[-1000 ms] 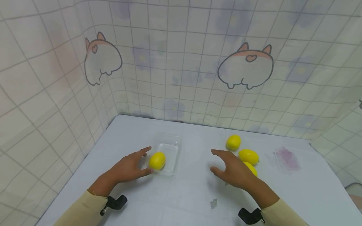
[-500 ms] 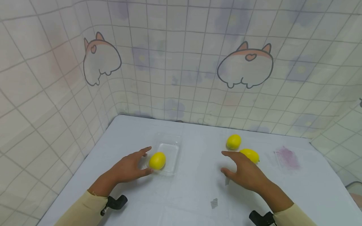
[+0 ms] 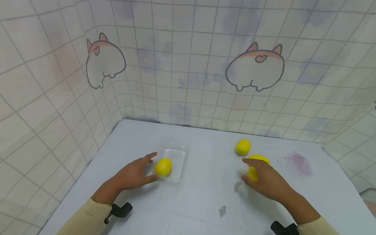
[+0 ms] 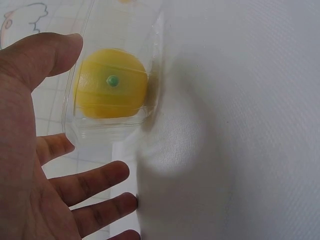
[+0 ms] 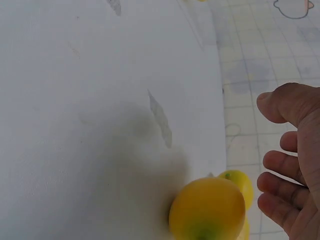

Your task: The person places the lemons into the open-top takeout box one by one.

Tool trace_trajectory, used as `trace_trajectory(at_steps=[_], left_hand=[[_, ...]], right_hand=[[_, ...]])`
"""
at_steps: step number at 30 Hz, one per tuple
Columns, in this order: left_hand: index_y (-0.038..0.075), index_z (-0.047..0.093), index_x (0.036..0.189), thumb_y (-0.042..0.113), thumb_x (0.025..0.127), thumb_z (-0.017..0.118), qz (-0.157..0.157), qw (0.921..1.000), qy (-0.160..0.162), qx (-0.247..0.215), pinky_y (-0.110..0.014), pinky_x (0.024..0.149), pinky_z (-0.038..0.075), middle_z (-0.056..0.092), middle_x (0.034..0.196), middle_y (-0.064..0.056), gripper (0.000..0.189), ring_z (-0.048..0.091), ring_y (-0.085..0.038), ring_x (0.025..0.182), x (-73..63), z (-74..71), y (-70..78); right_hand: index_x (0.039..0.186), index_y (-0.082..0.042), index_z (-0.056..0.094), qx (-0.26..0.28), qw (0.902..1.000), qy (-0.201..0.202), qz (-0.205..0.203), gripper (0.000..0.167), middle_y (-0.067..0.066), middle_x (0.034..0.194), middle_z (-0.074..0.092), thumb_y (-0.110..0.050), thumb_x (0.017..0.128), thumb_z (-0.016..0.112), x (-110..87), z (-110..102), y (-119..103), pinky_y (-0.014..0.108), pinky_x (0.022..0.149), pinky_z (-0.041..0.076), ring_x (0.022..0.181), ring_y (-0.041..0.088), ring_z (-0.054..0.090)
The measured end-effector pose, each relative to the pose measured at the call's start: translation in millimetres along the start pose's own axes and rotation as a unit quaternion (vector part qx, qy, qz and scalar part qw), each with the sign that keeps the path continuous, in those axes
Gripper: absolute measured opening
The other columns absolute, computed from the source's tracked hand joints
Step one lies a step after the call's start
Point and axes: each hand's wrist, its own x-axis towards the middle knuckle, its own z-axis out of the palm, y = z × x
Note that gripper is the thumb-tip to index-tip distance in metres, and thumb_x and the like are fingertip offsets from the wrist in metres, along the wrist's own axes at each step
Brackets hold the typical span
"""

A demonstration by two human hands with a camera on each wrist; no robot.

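Observation:
A clear plastic container [image 3: 177, 163] stands on the left of the table with one yellow lemon [image 3: 163, 167] in its near end. My left hand [image 3: 133, 174] is at that end, fingers spread; in the left wrist view its thumb [image 4: 67, 52] meets the container's wall. On the right, my right hand [image 3: 268, 179] hovers over a lemon [image 3: 251, 173], thumb and fingers apart, partly hiding it. That lemon [image 5: 207, 210] looks large in the right wrist view, apart from the fingers. Just behind it lies a second lemon [image 3: 258, 157], and farther back a third [image 3: 242, 147].
The white-covered table [image 3: 202, 195] bears grey patches [image 3: 222, 211] near its front middle and a pink stain [image 3: 298, 164] at right. A grid-patterned curtain [image 3: 188, 65] with cartoon animals rises behind and along the left side.
My right hand has moved right and slightly toward me, from left of the lemons to over the nearest one. The left hand, container and lemons stay put.

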Motion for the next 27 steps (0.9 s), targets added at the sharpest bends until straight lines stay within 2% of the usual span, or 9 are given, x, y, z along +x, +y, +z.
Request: trace_trajectory(at_steps=[10,16,27], left_hand=[[0.023,0.03,0.162,0.065,0.087,0.07,0.0,1.0,-0.005,0.0,-0.063,0.105,0.042,0.059,0.141,-0.011,0.095,0.052,-0.036,0.132,-0.3,0.2,-1.2],[0.022,0.031,0.162,0.065,0.088,0.07,0.002,1.0,-0.004,-0.002,-0.063,0.105,0.042,0.059,0.141,-0.012,0.095,0.052,-0.037,0.132,-1.3,-1.5,0.2],[0.023,0.031,0.162,0.064,0.088,0.071,0.003,1.0,0.003,-0.001,-0.064,0.104,0.043,0.06,0.14,-0.011,0.094,0.053,-0.037,0.131,-1.4,1.0,1.2]], right_hand=[[0.142,-0.003,0.058,0.017,0.9997,-0.003,0.018,0.06,0.015,0.144,0.058,-0.026,0.091,0.08,-9.8,-5.5,19.2,0.065,0.11,0.034,0.136,0.043,0.046],[0.144,-0.003,0.056,0.012,0.9989,-0.01,0.043,0.064,0.021,0.144,0.056,-0.029,0.091,0.079,-11.8,-7.4,28.8,0.067,0.107,0.037,0.133,0.047,0.048],[0.144,0.0,0.054,-0.005,0.9981,-0.023,0.056,0.067,0.026,0.142,0.055,-0.032,0.091,0.079,-16.1,-9.0,42.4,0.068,0.105,0.038,0.131,0.05,0.049]])
